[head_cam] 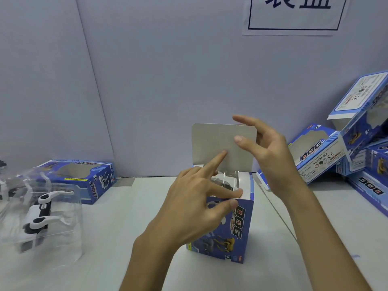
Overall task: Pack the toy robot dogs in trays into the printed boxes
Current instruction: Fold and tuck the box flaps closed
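Note:
A blue printed "DOG" box (237, 234) stands upright at the centre of the table, its white top flap (218, 141) raised. A clear tray with a toy robot dog (224, 181) shows inside its open top. My left hand (193, 198) grips the box's top front edge, thumb and a finger at the rim, with the index finger pointing up against the flap. My right hand (264, 148) holds the flap's right edge between thumb and fingers. At left, a white and black robot dog (39, 211) lies in a clear plastic tray (63, 223).
One flat blue printed box (84, 179) lies at the back left. Several more printed boxes (336, 148) are piled at the right against the wall. A grey partition wall with a paper sign (294, 15) stands behind the white table (130, 238).

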`<act>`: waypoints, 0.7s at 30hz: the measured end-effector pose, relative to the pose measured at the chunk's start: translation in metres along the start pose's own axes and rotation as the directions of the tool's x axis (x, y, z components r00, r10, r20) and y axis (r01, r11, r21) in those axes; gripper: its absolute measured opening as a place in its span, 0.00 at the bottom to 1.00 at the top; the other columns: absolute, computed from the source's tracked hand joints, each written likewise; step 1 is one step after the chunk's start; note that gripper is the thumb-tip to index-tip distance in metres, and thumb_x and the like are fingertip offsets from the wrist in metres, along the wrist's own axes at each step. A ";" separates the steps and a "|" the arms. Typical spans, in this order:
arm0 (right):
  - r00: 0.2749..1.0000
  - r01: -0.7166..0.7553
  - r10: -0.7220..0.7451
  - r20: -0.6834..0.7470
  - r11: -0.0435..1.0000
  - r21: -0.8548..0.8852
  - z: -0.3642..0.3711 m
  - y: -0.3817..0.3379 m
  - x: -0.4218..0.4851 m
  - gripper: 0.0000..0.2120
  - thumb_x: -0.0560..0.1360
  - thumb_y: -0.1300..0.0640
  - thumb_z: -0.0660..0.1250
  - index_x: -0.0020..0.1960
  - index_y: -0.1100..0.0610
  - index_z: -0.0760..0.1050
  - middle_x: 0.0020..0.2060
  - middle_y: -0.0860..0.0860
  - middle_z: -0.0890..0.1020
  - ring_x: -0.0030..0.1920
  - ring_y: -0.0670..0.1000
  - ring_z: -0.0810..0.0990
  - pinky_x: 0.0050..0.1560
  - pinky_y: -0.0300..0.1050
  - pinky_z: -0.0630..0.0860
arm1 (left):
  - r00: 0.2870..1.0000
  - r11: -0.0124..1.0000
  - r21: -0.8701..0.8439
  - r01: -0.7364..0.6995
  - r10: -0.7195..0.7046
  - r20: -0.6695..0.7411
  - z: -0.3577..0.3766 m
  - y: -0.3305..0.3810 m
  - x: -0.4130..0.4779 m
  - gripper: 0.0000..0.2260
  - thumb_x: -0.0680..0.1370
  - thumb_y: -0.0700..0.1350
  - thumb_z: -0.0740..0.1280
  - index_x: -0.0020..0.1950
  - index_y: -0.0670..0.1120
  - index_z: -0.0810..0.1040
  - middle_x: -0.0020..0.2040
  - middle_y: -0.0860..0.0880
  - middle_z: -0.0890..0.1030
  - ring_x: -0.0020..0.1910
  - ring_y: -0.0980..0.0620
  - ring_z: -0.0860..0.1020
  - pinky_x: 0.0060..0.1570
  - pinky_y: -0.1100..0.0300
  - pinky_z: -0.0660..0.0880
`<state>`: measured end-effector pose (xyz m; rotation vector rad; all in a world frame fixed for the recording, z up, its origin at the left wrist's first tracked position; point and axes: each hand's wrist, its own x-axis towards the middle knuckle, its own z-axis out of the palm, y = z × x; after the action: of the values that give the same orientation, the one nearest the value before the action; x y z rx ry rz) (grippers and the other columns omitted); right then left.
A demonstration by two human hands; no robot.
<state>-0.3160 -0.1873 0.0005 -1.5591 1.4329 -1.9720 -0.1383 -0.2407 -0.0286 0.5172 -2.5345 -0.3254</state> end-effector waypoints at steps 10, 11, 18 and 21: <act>0.976 0.206 -0.218 -0.010 0.934 -0.290 -0.002 -0.012 -0.002 0.14 0.77 0.65 0.71 0.53 0.46 0.84 0.47 0.40 0.86 0.49 0.41 0.83 0.48 0.38 0.80 | 0.997 0.997 -0.061 -0.041 0.045 0.069 -0.005 0.008 0.000 0.17 0.74 0.63 0.59 0.57 0.67 0.82 0.78 0.70 0.51 0.67 0.66 0.66 0.66 0.65 0.58; 0.970 0.229 -0.243 -0.009 0.926 -0.299 -0.001 -0.010 -0.002 0.14 0.76 0.67 0.71 0.52 0.48 0.84 0.46 0.40 0.86 0.48 0.39 0.83 0.48 0.34 0.78 | 0.996 0.997 -0.059 -0.040 0.044 0.071 -0.005 0.008 0.000 0.17 0.74 0.63 0.59 0.57 0.67 0.82 0.78 0.69 0.51 0.67 0.66 0.66 0.66 0.64 0.58; 0.989 0.140 -0.129 0.065 0.966 -0.217 -0.007 -0.014 0.000 0.06 0.77 0.52 0.72 0.50 0.51 0.86 0.46 0.43 0.87 0.52 0.40 0.83 0.51 0.34 0.77 | 0.996 0.999 -0.051 -0.017 0.022 0.089 -0.006 0.011 0.003 0.11 0.78 0.60 0.65 0.59 0.66 0.81 0.78 0.68 0.51 0.68 0.65 0.67 0.66 0.64 0.58; 0.998 0.020 -0.025 -0.051 0.995 -0.098 -0.006 -0.017 0.002 0.11 0.72 0.43 0.69 0.50 0.46 0.85 0.41 0.40 0.86 0.42 0.40 0.82 0.42 0.34 0.78 | 0.996 0.999 -0.039 -0.004 0.007 0.092 -0.005 0.012 0.002 0.10 0.78 0.58 0.67 0.59 0.67 0.81 0.79 0.68 0.50 0.68 0.65 0.66 0.66 0.64 0.58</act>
<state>-0.3158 -0.1774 0.0157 -1.5818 1.5609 -1.9971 -0.1408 -0.2319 -0.0196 0.4906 -2.6126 -0.4044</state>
